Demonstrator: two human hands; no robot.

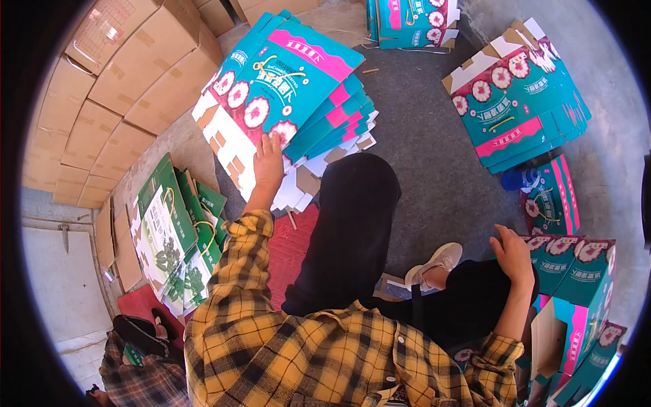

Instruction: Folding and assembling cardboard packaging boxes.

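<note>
My left hand lies on the near edge of the top flat carton, its fingers stretched over the printed face and nothing gripped. This teal, pink and white carton, with round purple-and-white pictures and a yellow cord handle, tops a fanned stack of flattened cartons. My right hand hangs over my right knee, its fingers apart and holding nothing. Closest to it are made-up teal carton boxes at the right; whether the palm touches my leg I cannot tell.
Brown cardboard boxes are piled along the left. Green-and-white flat cartons lean below them. More flat teal cartons lie at the far right, another bundle at the back. Another person's plaid sleeve shows at the lower left.
</note>
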